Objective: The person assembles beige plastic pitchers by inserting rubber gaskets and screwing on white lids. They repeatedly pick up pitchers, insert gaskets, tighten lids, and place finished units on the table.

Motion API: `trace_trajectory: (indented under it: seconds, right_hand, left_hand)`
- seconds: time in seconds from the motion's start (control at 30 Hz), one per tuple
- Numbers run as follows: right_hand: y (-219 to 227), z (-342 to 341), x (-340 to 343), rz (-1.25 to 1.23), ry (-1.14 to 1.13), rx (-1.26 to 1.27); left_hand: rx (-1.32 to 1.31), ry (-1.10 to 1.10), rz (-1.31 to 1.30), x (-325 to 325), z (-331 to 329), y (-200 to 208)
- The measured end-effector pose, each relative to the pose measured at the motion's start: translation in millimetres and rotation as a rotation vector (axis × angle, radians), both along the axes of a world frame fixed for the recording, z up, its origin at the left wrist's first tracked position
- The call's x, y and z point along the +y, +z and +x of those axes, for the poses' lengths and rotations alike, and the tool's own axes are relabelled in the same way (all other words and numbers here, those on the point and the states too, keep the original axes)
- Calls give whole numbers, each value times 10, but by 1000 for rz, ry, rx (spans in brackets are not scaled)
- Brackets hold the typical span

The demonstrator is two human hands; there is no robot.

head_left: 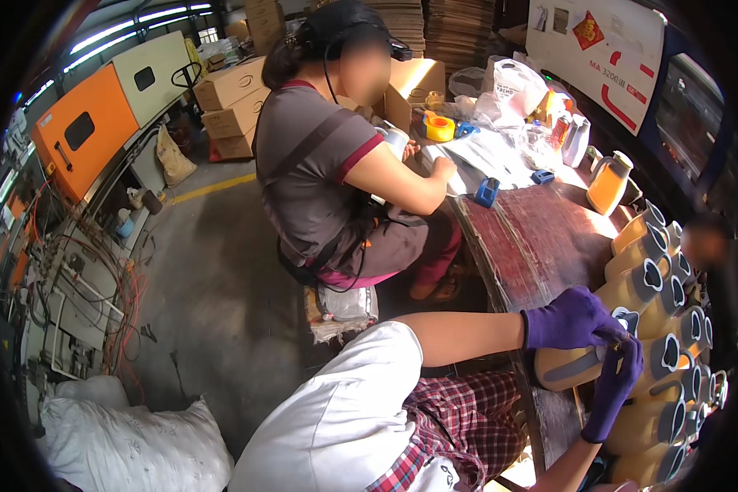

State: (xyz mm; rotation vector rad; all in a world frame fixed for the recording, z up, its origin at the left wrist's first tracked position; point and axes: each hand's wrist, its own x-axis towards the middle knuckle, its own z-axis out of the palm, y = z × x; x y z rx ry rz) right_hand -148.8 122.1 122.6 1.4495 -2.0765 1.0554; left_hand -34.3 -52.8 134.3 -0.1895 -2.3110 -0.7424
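Jug (553, 358) at the edge of the table (533, 238) is tan with a grey handle (572, 370). Left hand (576, 320) and right hand (617, 379) meet over it, fingers bent; their grip I cannot tell.

Jugs (644, 430) on table (533, 238) (right side).

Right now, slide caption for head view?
Purple-gloved left hand and right hand, close together at a tan jug beside similar jugs; co-worker seated nearby.
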Motion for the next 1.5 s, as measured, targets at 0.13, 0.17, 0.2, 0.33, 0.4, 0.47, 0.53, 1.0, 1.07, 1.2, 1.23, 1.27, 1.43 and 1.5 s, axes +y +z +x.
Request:
trace_trajectory:
  seconds: [0.13,0.17,0.2,0.33,0.4,0.47,0.53,1.0,1.07,1.2,1.23,1.27,1.43,1.5]
  right_hand:
    - [-67,-77,-8,-7,0,-123]
    - [-79,-102,5,5,-2,-133]
    - [-85,-110,9,17,-4,-144]
    - [-83,-60,45,28,-26,-28]
    - [-109,-57,71,28,-17,91]
    - [-53,45,21,34,-39,97]
    - [-51,74,18,53,-33,87]
    - [35,545,-5,-188,122,-76]
    - [-93,642,424,-163,90,-147]
    - [-786,1312,1601,-119,-117,-397]
    - [-897,1558,1951,-166,-239,-482]
    - [-991,1812,2302,-217,-358,-573]
    - [-2008,3199,4781,-536,-1376,-547]
    - [-2644,3853,5671,-271,-1552,-705]
  left_hand:
    - [344,70,-182,19,-94,88]
    - [280,24,-100,13,-163,23]
    - [216,-22,-19,0,-259,-104]
    - [103,-72,2,-117,-303,-161]
    - [138,-59,-85,-251,-317,-93]
    - [213,-33,-136,-381,-338,-46]
    - [235,55,-71,-632,-431,34]
    - [291,-155,1171,-512,-3,-1082]
    - [257,65,970,-232,257,-1121]
    - [274,85,392,317,335,-821]
    - [268,136,321,401,287,-756]
    - [265,193,251,448,192,-676]
    - [246,-210,1017,407,-49,-743]
    - [217,-299,1105,350,-66,-701]
